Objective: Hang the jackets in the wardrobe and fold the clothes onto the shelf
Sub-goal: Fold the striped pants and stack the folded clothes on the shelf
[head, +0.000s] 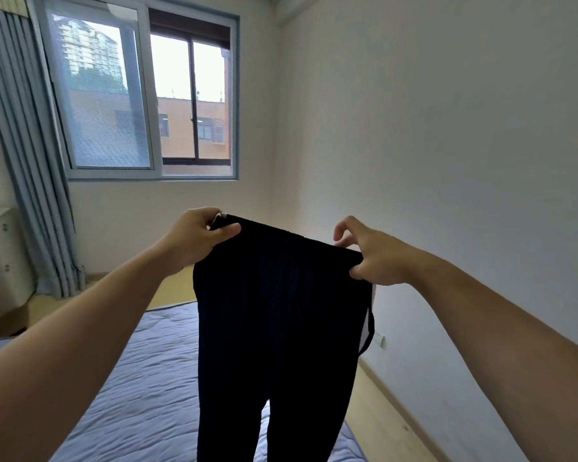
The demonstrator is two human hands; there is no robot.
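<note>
Hands up: my left hand (194,236) and right hand (372,256) each pinch the waistband of black ribbed trousers (277,321). Legs dangle over the blue quilted bed (141,388).

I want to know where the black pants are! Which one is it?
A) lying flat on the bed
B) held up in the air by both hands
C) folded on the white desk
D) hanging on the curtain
B: the left hand and the right hand each grip a top corner of the black pants, whose legs hang down above the bed.
</note>
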